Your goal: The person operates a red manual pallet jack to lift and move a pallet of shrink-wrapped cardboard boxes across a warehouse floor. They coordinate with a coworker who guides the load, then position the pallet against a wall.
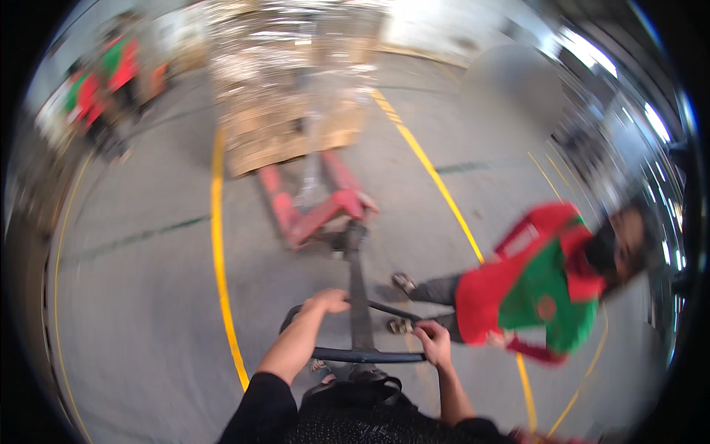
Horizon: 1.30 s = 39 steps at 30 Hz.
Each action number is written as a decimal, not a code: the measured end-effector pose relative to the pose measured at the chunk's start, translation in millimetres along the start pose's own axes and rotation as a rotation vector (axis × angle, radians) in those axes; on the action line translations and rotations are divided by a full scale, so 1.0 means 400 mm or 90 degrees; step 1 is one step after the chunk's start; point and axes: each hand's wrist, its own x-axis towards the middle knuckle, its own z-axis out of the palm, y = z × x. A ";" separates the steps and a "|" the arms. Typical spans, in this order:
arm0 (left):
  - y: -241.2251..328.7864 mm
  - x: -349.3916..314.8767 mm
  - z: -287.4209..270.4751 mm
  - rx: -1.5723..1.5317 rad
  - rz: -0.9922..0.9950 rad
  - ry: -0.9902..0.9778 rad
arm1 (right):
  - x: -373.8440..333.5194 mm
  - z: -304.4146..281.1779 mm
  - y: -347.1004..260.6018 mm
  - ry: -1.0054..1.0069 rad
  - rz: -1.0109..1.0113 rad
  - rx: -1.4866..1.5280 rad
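Note:
Ahead of me stands a red pallet jack [319,220], its forks running in under a tall, film-wrapped stack of cartons [296,89]. From it a dark shaft [358,288] rises toward me and ends in a black loop handle [370,356]. My left hand [328,300] is closed over the far left part of the loop; its fingertips are partly hidden. On the right side of the loop, my right hand [433,341] is closed round the bar. Motion blurs the stack.
A person in a red and green shirt [532,296] stands close on my right. Two more people [100,85] are at the far left. Yellow lines [217,214] on the grey floor flank the jack on both sides. Shelving or stacked goods [592,144] blur at the far right.

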 end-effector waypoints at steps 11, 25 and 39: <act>0.031 -0.015 -0.028 0.017 -0.027 0.021 | -0.006 -0.016 0.002 0.038 -0.002 -0.083; 0.017 -0.002 -0.019 0.023 -0.015 0.041 | -0.005 -0.027 -0.018 0.022 0.004 -0.081; -0.007 0.005 -0.007 0.041 0.025 0.033 | 0.004 -0.003 0.014 0.003 0.019 0.044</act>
